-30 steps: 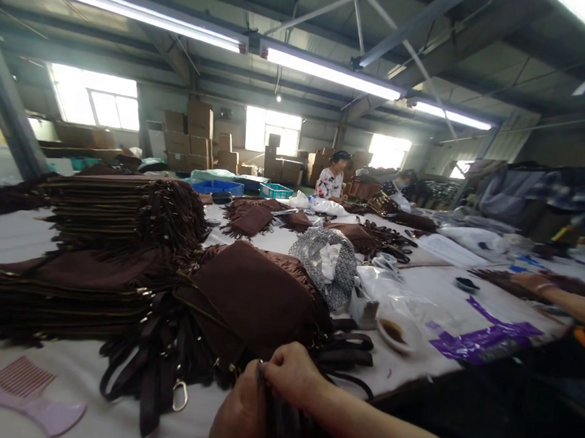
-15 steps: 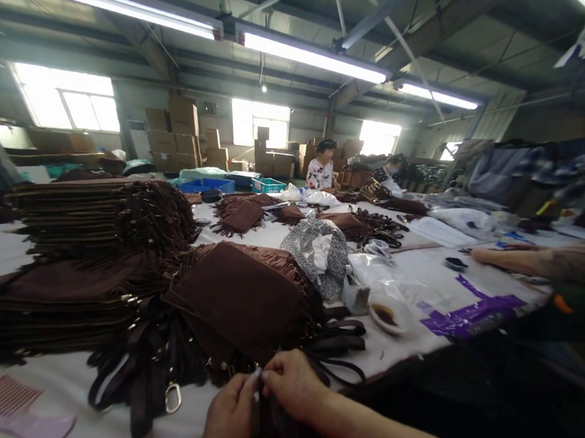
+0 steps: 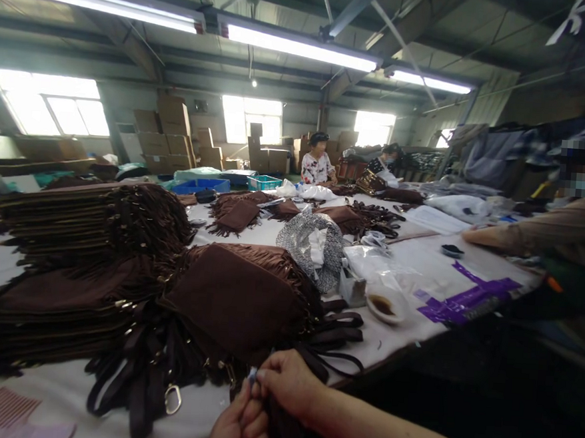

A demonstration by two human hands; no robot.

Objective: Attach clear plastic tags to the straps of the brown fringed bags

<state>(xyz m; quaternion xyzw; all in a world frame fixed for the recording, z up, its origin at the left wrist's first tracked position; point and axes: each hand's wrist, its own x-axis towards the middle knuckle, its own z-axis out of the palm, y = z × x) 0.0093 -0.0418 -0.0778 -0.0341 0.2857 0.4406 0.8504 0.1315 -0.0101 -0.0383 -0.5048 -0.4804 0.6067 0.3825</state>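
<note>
At the table's near edge my left hand (image 3: 242, 424) and my right hand (image 3: 288, 382) meet fingertip to fingertip, both closed. A dark brown strap (image 3: 285, 429) hangs down between them, partly hidden by my fingers. A tiny pale bluish piece (image 3: 252, 375) shows at the pinching fingertips; its kind is too small to tell. Just beyond my hands lies a pile of dark brown fringed bags (image 3: 237, 298). Loose straps (image 3: 149, 369) with a gold clasp (image 3: 173, 399) spill from the pile to the left.
Stacked brown bags (image 3: 66, 223) fill the left side, with a pink comb (image 3: 18, 420) nearer me. A patterned grey-white roll (image 3: 310, 247), a bowl of brown liquid (image 3: 384, 308) and purple plastic packaging (image 3: 470, 298) lie rightward. A co-worker's arm (image 3: 501, 237) reaches in from the right; others sit farther back.
My left hand has turned, and its curled fingers now show below the pinch. The pale piece at the fingertips shows more. The whole view has shifted slightly.
</note>
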